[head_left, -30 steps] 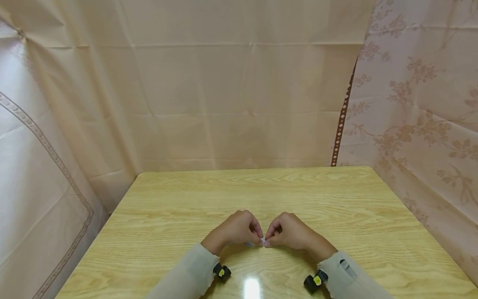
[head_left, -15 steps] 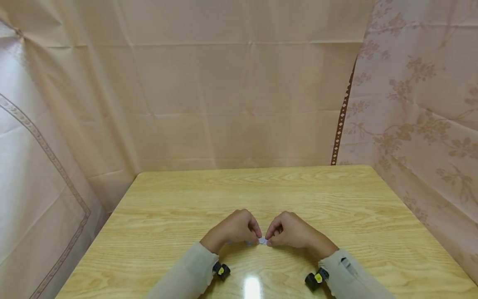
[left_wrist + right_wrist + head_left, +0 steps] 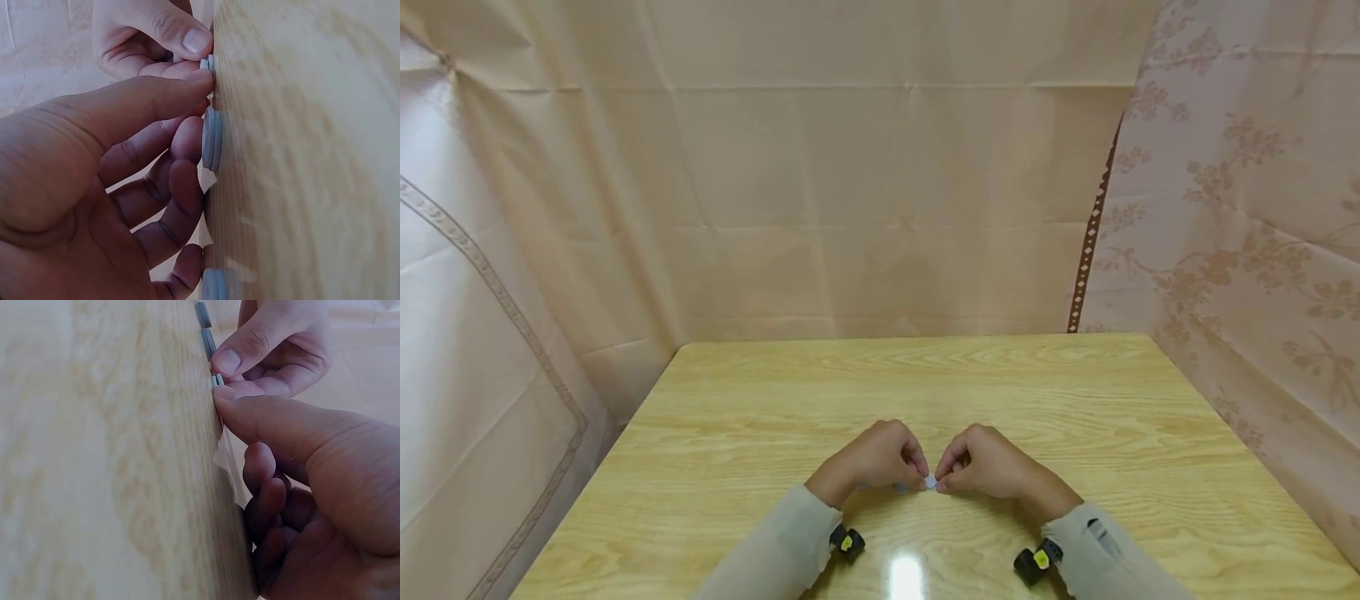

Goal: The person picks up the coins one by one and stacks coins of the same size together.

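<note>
My left hand [image 3: 883, 454] and my right hand [image 3: 988, 462] meet low in the middle of the head view. Between their fingertips is a small pale stack of round, coin-like discs [image 3: 931, 482], pinched from both sides by thumb and fingers just above the wooden table. In the left wrist view two thin layers of these discs show edge-on, partly covered by fingertips. Beside the left fingers, a larger grey-blue disc stack [image 3: 211, 140] lies flat on the table. Farther along sits another disc stack [image 3: 214, 284], cut off by the frame edge.
The light wooden table [image 3: 760, 392] fills the lower part of the head view. Beige cloth [image 3: 865, 183] hangs behind it, with patterned curtains [image 3: 1247, 208] at the right. A bright reflection lies on the near tabletop between the forearms.
Half a second ago the fingertips stood slightly wider apart, with the pale discs spread between them. Now the left fingertips have shifted a little right and the discs look closer together.
</note>
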Demonstrator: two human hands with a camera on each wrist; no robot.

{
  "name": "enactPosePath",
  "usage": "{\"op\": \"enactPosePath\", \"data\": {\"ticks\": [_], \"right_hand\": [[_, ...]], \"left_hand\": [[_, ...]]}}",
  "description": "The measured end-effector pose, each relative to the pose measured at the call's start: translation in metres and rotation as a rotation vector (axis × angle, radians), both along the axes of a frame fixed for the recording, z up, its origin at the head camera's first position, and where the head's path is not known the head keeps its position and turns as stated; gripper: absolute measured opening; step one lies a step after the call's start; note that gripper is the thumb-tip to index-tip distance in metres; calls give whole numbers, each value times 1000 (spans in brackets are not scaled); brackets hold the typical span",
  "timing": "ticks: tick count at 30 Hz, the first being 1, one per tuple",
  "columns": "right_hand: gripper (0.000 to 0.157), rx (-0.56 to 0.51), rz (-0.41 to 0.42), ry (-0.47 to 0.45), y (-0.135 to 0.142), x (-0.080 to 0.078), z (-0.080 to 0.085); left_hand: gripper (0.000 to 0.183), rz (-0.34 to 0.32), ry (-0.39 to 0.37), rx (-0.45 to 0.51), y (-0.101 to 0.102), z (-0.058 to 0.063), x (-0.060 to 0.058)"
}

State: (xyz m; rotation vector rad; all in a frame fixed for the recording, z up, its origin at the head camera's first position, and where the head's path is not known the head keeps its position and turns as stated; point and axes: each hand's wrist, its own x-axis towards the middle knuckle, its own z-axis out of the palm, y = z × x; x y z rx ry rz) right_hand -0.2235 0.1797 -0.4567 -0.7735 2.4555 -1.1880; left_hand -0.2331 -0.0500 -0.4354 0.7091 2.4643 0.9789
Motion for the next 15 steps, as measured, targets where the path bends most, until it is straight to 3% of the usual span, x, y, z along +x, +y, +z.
{"op": "enactPosePath", "data": {"ticks": [15], "right_hand": [[6,-22,-2,-13,-2,3,3]], "left_hand": [[14,8,14,-10,1,-1,1]]}}
